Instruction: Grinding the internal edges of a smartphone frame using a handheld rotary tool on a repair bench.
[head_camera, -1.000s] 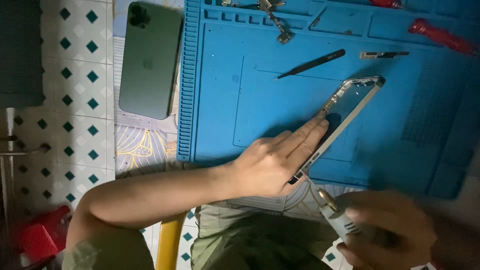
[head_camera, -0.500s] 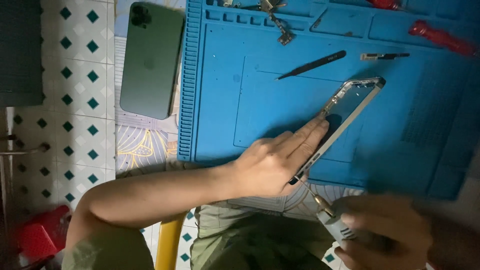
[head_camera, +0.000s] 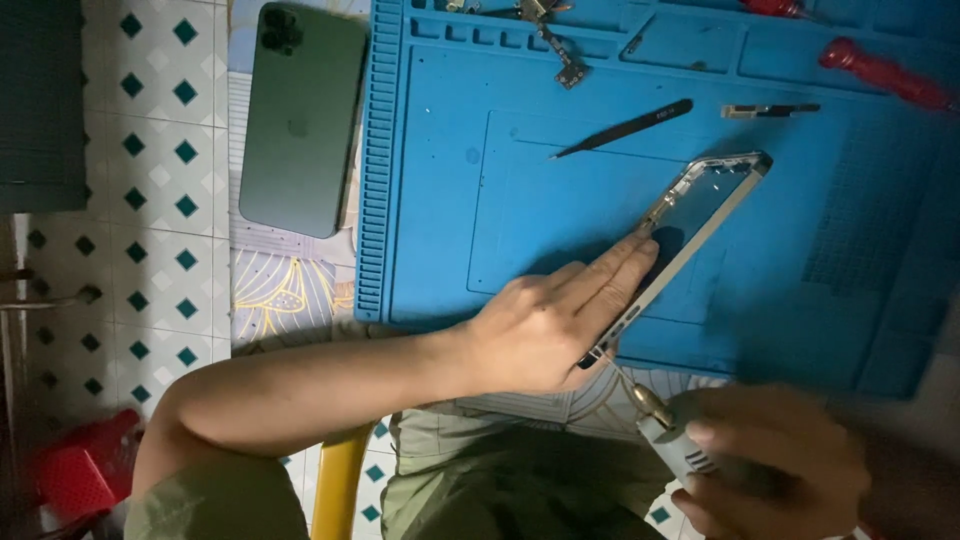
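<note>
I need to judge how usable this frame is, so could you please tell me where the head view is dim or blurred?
Head view: the right hand and its grey rotary tool are smeared and dim; the blue mat and left hand are brighter and sharp; the left edge falls into dark shadow.

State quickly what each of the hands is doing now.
Left hand: pressed flat on the phone frame, fingers extended.
Right hand: closed around a small rotary tool.
</note>
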